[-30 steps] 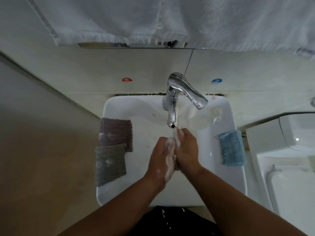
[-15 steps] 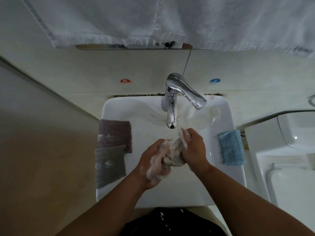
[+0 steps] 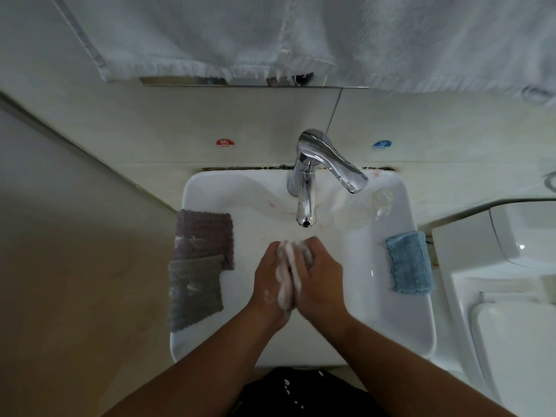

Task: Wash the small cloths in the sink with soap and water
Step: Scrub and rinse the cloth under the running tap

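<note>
Over the white sink (image 3: pixel 400 332), my left hand (image 3: pixel 267 281) and my right hand (image 3: pixel 323 278) are pressed together around a small soapy cloth (image 3: pixel 307 257). White foam covers the seam between the palms, and most of the cloth is hidden. A chrome tap (image 3: pixel 307 194) stands just beyond my hands; I see no water stream. On the sink's left rim lie a purple cloth (image 3: pixel 204 236) and a grey cloth (image 3: pixel 194 291). A blue cloth (image 3: pixel 409 263) lies on the right rim.
White towels (image 3: pixel 301 34) hang above the sink against the tiled wall. A clear plastic piece (image 3: pixel 380 203) sits on the sink's back right corner. A white toilet (image 3: pixel 511 320) stands at the right. Beige floor lies at the left.
My hands were spread apart with the cloth bunched between them; now they have closed together again, palms pressed around it, slightly lower beneath the tap.
</note>
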The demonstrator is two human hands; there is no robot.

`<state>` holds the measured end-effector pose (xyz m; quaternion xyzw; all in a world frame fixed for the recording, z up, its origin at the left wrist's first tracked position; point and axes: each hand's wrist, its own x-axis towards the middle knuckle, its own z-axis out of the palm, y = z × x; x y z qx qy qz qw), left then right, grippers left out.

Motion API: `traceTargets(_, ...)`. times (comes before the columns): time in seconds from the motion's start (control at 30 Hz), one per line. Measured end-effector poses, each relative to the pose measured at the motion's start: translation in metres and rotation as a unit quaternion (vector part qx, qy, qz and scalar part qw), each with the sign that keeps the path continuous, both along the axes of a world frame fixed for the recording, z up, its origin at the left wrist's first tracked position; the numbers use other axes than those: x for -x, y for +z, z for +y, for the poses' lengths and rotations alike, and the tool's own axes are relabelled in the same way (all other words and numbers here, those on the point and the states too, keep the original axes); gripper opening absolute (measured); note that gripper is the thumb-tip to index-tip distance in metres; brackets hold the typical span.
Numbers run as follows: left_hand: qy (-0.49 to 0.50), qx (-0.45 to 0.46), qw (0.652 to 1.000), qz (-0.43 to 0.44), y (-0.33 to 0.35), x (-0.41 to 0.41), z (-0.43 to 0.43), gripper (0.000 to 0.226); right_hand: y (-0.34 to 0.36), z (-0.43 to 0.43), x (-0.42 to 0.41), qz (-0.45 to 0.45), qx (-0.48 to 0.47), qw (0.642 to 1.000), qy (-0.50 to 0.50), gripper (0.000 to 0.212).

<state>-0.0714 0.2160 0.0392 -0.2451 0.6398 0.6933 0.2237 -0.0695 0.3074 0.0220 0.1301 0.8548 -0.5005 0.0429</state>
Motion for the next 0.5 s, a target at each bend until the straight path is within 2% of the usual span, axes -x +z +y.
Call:
traceTargets(0.1,-0.023,0.042,0.996,0.07,-0.003,-0.009,0.01,0.021,-0.009,0.014,0.027,-0.082,0.051,0.991,-0.093,0.038)
traceTargets(0.17,0.003,0.075,0.993,0.087,-0.011,-0.002,0.007,0.017,-0.004,0.006,0.02,-0.077,0.032,0.994,-0.07,0.038)
traceTargets(0.2,0.017,0.123,0.989,0.079,-0.011,0.005,0.003,0.023,0.001,-0.002,0.012,-0.057,0.014,0.998,-0.036,0.036)
traceTargets(0.23,0.028,0.132,0.988,0.072,-0.013,0.009,-0.001,0.031,0.006,-0.008,0.002,-0.033,0.011,0.999,-0.004,0.032)
traceTargets(0.3,0.054,0.066,0.996,0.032,-0.009,0.013,-0.001,0.037,0.006,-0.01,-0.003,0.002,0.005,1.0,0.019,0.027)
traceTargets(0.4,0.009,0.028,1.0,0.01,0.006,-0.004,0.017,0.024,-0.011,0.013,0.028,-0.044,0.008,0.996,-0.071,0.037)
traceTargets(0.47,-0.007,0.053,0.998,0.027,0.009,-0.008,0.024,0.02,-0.013,0.022,0.034,-0.062,0.043,0.992,-0.105,0.04)
traceTargets(0.5,-0.006,0.062,0.997,0.036,0.003,-0.004,0.022,0.021,-0.009,0.019,0.027,-0.054,0.036,0.994,-0.085,0.039)
